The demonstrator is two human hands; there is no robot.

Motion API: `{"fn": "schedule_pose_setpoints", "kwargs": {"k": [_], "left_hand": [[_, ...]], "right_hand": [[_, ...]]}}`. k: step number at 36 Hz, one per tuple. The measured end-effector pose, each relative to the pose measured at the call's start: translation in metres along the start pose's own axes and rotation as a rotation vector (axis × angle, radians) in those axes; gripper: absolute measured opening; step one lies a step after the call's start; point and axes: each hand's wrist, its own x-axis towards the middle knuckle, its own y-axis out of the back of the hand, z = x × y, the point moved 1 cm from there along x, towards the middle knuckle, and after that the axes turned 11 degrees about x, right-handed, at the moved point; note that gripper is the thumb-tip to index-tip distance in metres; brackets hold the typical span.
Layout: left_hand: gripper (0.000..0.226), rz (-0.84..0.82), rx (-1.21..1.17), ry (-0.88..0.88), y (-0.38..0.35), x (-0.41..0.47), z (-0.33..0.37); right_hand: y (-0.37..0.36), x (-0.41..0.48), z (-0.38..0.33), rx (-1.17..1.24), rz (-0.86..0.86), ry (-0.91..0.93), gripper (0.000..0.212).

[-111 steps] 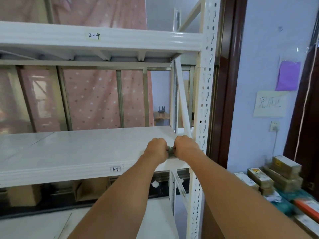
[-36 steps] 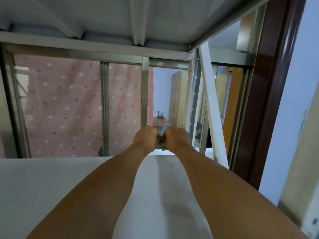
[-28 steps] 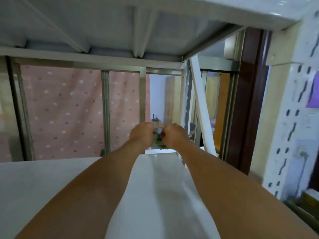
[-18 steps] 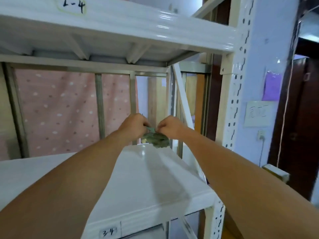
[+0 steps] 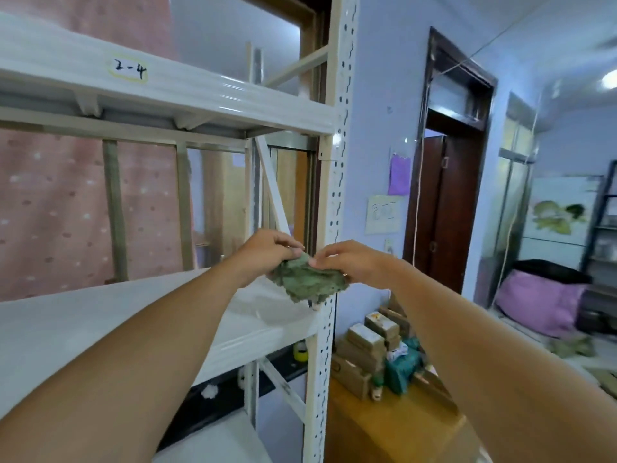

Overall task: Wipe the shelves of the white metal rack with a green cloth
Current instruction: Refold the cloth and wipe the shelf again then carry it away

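Observation:
The white metal rack [image 5: 335,182] fills the left half of the view, with a middle shelf [image 5: 100,315] at chest height and an upper shelf [image 5: 200,95] labelled 2-4. A crumpled green cloth [image 5: 309,280] hangs in the air just above the middle shelf's front right corner. My left hand [image 5: 267,250] pinches its upper left edge. My right hand [image 5: 350,260] pinches its top edge from the right. Both hands are off the shelf surface.
Stacked small boxes and green packets [image 5: 377,349] sit on a wooden surface to the right of the rack. A dark wooden door [image 5: 447,208] stands behind. A purple cushion [image 5: 541,302] lies at the far right. A lower shelf [image 5: 217,442] shows below.
Both hands have pulled back from the shelf's rear to its front right corner. The bunched cloth has been lifted off the shelf and spread out between the fingers. The view has swung right.

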Motion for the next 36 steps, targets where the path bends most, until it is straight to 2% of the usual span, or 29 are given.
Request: {"fn": "schedule_pose_setpoints", "kwargs": {"k": [7,10,13,19,22,26,28,29,32,36], "left_hand": [[0.013,-0.130,-0.169,-0.030,-0.085,0.004,0.054],[0.014,-0.162,-0.236,-0.037,-0.126,0.008,0.076],[0.016,-0.230,-0.263,-0.016,-0.169,0.013,0.097],[0.022,-0.438,-0.329,0.096,-0.267,0.025,0.126],[0.036,-0.565,-0.444,0.196,-0.330,0.024,0.140],[0.055,-0.797,-0.562,0.295,-0.409,0.008,0.151],[0.073,-0.884,-0.524,0.284,-0.448,-0.003,0.148],[0.074,-0.894,-0.488,0.281,-0.467,-0.008,0.146],[0.044,-0.883,-0.443,0.290,-0.520,-0.024,0.139],[0.013,-0.917,-0.408,0.333,-0.570,-0.045,0.133]], "right_hand": [[0.066,-0.058,0.032,-0.183,0.141,-0.087,0.038],[0.095,-0.087,0.051,-0.179,0.199,-0.125,0.052],[0.133,-0.113,0.079,-0.093,0.263,-0.144,0.059],[0.206,-0.181,0.133,0.065,0.448,-0.167,0.031],[0.234,-0.217,0.166,0.164,0.529,-0.210,0.018],[0.258,-0.258,0.221,0.347,0.720,-0.274,0.027],[0.262,-0.279,0.252,0.419,0.797,-0.330,0.028],[0.263,-0.289,0.268,0.446,0.812,-0.373,0.030],[0.264,-0.319,0.312,0.506,0.805,-0.488,0.043],[0.263,-0.351,0.357,0.612,0.796,-0.529,0.042]]}}
